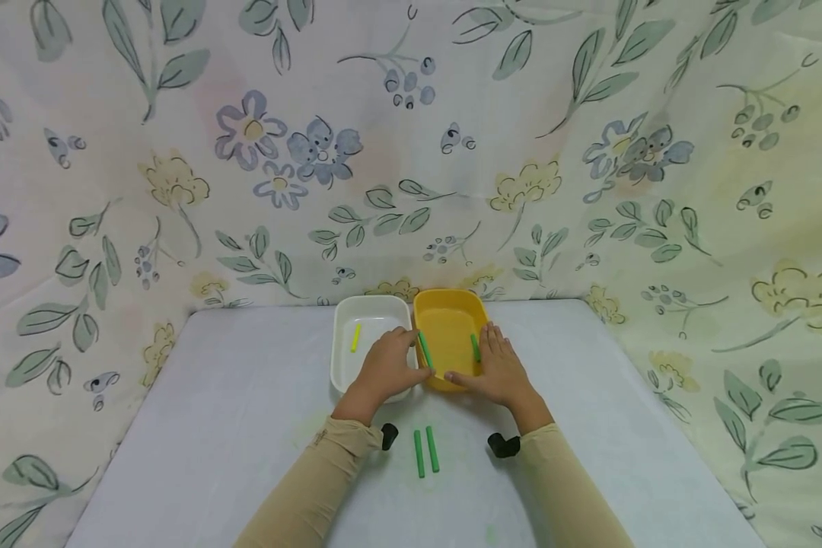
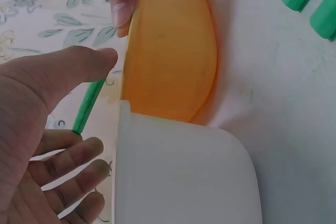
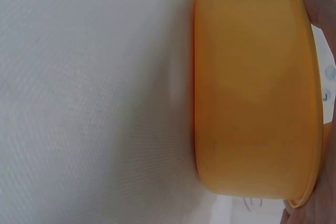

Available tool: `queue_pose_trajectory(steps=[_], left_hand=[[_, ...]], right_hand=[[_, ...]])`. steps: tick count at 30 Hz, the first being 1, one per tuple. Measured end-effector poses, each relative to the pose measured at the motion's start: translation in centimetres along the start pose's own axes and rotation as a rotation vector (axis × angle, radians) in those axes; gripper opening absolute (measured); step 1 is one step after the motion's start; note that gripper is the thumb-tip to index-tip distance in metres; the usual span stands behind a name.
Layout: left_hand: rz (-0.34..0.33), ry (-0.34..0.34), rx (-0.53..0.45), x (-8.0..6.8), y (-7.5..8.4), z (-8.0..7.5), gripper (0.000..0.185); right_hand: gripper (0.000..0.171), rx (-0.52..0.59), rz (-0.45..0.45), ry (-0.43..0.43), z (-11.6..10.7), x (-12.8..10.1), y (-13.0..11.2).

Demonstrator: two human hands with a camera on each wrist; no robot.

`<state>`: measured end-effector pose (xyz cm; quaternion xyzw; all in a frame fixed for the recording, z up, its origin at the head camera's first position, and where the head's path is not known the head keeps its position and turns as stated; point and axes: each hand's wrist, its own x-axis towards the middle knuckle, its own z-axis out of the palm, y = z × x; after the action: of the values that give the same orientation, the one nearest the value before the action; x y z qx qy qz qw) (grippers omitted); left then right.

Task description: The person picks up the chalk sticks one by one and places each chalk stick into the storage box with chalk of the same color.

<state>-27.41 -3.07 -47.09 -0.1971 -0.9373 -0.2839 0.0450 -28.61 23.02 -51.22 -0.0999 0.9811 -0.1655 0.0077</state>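
My left hand [image 1: 389, 365] pinches a green chalk stick [image 1: 425, 351] between thumb and index finger, above the left edge of the orange-yellow tray [image 1: 450, 301]. The other fingers hang loosely curled in the left wrist view. At that tray's right front corner my right hand [image 1: 501, 371] rests with straight fingers along the side and its thumb at the front rim. Close to those fingers a second green chalk stick [image 1: 476, 348] shows inside the tray. A white tray [image 1: 341, 373] stands to the left, with a yellow chalk stick [image 1: 355, 338] in it.
Two more green chalk sticks [image 1: 419, 454] lie side by side on the white-covered table [image 1: 246, 426], between the forearms. Faint green smudges mark the cloth. A floral curtain [image 1: 397, 152] hangs behind the table's back edge. Dark wrist-mounted pieces [image 1: 503, 445] sit beside each wrist.
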Motion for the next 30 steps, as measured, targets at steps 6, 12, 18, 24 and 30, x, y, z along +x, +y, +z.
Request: queue_pose_trajectory(steps=[6, 12, 18, 24, 30], left_hand=[[-0.024, -0.025, 0.027, 0.7, 0.0, 0.2, 0.081], [-0.047, -0.048, 0.043, 1.1, 0.0, 0.3, 0.081], [-0.056, -0.056, 0.021, 0.9, 0.2, 0.2, 0.083], [-0.036, -0.036, 0.029, 0.6, 0.5, -0.1, 0.078], [-0.021, -0.034, 0.009, 0.0, 0.6, -0.3, 0.074]], right_hand=[[0.140, -0.009, -0.011, 0.007, 0.1, 0.1, -0.2], [0.139, -0.004, -0.013, 0.009, 0.0, 0.0, -0.4], [0.139, 0.002, -0.009, -0.005, -0.2, -0.1, -0.5], [0.139, -0.001, -0.007, -0.007, -0.5, -0.2, -0.6], [0.139, 0.003, -0.007, -0.004, -0.5, -0.3, -0.5]])
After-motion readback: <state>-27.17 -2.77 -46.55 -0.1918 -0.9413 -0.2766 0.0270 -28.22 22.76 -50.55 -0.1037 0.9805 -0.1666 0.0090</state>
